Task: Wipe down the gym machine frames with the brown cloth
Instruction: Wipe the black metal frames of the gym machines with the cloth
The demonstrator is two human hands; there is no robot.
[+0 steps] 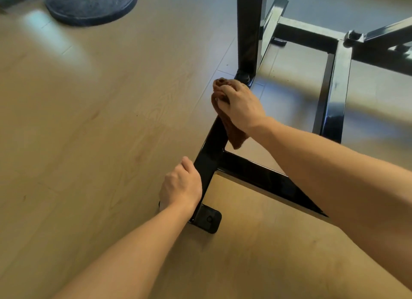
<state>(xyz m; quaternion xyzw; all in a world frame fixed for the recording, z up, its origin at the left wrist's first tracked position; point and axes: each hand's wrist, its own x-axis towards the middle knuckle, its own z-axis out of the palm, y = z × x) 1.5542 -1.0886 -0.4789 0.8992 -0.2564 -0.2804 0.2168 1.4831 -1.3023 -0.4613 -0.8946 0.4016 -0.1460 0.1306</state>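
Observation:
A glossy black gym machine frame (252,171) lies low on the wooden floor, its bars meeting near the middle of the head view. My right hand (239,104) grips a bunched brown cloth (234,131) and holds it against the floor bar, just below the base of an upright post (248,31). The cloth's loose end hangs over the bar. My left hand (181,186) is curled around the same bar nearer to me, just above its flat foot plate (208,219).
More black frame bars (334,91) run across the floor at the right. A dark round base (89,4) stands at the top left. Light wooden floor (89,131) surrounds the frame on the left and in front.

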